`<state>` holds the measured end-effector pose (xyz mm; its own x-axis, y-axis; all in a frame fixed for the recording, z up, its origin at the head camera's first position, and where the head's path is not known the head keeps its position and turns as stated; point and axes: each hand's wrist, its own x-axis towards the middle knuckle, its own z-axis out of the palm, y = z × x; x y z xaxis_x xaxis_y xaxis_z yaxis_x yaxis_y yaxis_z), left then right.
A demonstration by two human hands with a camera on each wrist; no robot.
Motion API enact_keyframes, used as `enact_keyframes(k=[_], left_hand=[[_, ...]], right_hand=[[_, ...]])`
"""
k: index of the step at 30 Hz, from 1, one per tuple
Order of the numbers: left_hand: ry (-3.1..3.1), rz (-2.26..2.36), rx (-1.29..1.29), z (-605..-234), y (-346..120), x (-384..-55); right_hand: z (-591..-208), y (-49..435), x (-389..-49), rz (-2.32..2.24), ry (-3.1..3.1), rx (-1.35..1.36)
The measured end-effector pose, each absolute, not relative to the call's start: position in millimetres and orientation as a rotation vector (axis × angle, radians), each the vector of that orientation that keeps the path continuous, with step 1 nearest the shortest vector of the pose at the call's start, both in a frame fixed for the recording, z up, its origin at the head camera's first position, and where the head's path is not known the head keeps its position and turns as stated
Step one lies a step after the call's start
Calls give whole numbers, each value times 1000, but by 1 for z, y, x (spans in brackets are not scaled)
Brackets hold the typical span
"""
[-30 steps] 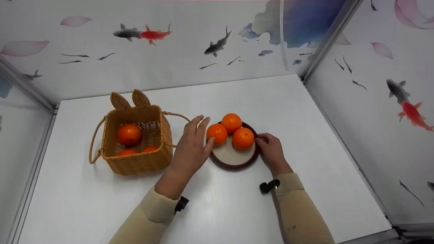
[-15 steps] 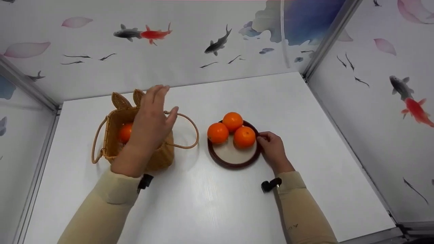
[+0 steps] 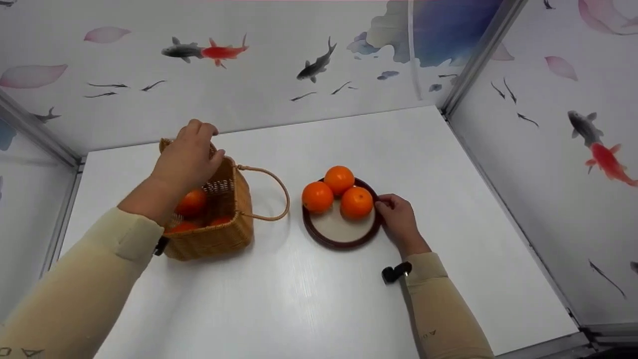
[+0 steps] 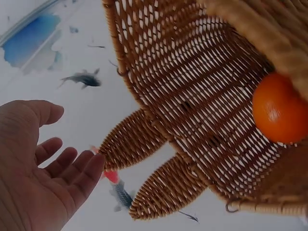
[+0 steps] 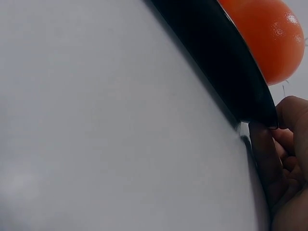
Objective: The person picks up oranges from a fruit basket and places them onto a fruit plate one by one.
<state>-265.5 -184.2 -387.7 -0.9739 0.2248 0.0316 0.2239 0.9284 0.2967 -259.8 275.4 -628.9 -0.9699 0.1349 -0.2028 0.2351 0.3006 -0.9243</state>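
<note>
My left hand [image 3: 182,162] is over the back of the wicker basket [image 3: 212,244], near its two ear-shaped tabs. In the left wrist view its fingers are loosely bent, with nothing in them, by the tip of one wicker ear [image 4: 134,142]. Inside the basket are several oranges, one orange [image 3: 193,202] plainly seen, others partly hidden by the front wall. My right hand [image 3: 402,224] pinches the right rim of a brown-edged plate [image 3: 339,230] between thumb and finger. On the plate sit three oranges, the nearest orange [image 3: 356,203] on the right.
A looped basket handle [image 3: 284,192] sticks out toward the plate. Both things stand on a white table [image 3: 299,299], enclosed by walls [image 3: 269,89] printed with fish and petals.
My left hand has moved left from beside the plate, across the basket, to its back by the ears. The right hand stays at the plate's rim.
</note>
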Motion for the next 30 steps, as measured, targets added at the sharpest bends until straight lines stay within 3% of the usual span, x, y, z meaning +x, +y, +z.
enact_keyframes(k=[11,30], left_hand=[[2729,45,591,-388,-192,-283],[2254,279,264,-444,-210,-291]], right_hand=[[-626,275,-258,-1801,2413,383],[-633,267,-259,-1894,2363,350]])
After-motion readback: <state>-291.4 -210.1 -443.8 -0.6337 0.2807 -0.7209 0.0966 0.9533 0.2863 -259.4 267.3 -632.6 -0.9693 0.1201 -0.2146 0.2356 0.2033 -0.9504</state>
